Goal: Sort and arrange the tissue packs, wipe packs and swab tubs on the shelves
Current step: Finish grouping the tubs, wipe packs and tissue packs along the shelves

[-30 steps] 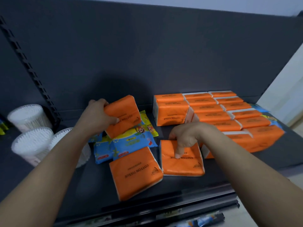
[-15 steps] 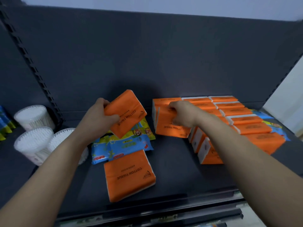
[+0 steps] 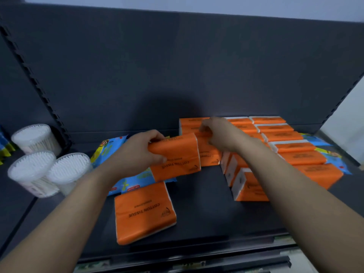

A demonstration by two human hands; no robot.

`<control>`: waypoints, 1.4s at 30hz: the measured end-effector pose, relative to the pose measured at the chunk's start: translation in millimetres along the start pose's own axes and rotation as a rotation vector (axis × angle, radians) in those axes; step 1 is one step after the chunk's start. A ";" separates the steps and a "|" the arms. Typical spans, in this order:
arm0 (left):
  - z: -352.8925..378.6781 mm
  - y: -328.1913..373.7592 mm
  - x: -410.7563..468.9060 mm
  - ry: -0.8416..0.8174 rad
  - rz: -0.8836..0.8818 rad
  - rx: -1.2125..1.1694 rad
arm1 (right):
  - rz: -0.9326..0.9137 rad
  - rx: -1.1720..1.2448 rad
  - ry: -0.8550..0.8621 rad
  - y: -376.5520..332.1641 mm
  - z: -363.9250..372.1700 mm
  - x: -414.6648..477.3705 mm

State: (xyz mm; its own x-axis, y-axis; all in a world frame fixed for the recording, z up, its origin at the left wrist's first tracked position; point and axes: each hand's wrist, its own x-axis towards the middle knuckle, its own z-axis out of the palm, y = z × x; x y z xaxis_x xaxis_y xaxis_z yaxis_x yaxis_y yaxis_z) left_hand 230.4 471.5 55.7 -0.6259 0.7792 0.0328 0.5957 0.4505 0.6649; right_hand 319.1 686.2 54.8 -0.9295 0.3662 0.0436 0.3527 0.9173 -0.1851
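My left hand [image 3: 140, 152] grips an orange tissue pack [image 3: 177, 158] and holds it upright beside another orange pack [image 3: 208, 154], which my right hand [image 3: 220, 133] pinches by its top edge. Both packs stand at the left end of a block of orange tissue packs [image 3: 283, 134] in rows on the dark shelf [image 3: 206, 209]. One more orange pack [image 3: 144, 212] lies flat near the front edge. Blue wipe packs [image 3: 110, 148] lie under and behind my left hand. Three clear swab tubs [image 3: 31, 170] stand at the left.
More blue wipe packs [image 3: 332, 158] stick out under the orange rows at the right. The dark back panel [image 3: 177, 75] rises behind the shelf, with a slotted upright [image 3: 37, 85] at the left. Coloured packs [image 3: 5, 148] show at the far left edge.
My left hand carried its orange pack right and set it upright against the pack in my right hand. My right hand lifted a flat pack from the front to the row.
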 end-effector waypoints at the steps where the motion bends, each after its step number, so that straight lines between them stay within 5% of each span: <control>1: 5.9 4.2 3.5 -0.013 0.017 0.007 | 0.003 0.041 0.035 3.7 -5.1 -2.8; 8: 61.5 26.6 25.9 -0.052 0.089 0.106 | 0.006 0.132 0.196 20.1 -29.6 -29.6; 16: 90.3 29.6 34.5 0.180 0.096 0.326 | 0.017 0.176 0.166 34.5 -27.9 -44.9; 24: 72.9 23.4 21.9 0.123 0.109 0.120 | -0.117 0.200 0.131 16.3 -27.6 -47.8; 31: 33.9 -3.4 -17.9 0.369 -0.012 0.026 | -0.302 0.289 0.083 -22.8 -16.1 -38.1; 35: 16.9 -27.9 -44.8 0.425 -0.114 0.008 | -0.412 0.300 -0.017 -54.4 1.6 -34.7; 42: 2.3 -66.3 -80.5 0.410 -0.198 -0.016 | -0.458 0.100 -0.440 -104.5 38.0 -36.3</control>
State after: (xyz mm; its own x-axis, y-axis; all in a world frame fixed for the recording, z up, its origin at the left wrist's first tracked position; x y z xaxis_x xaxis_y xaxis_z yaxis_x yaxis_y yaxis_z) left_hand 242.5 380.0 7.2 -0.8765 0.4404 0.1943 0.4385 0.5640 0.6997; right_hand 311.9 571.1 35.3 -0.9484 -0.1773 -0.2628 -0.0828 0.9387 -0.3346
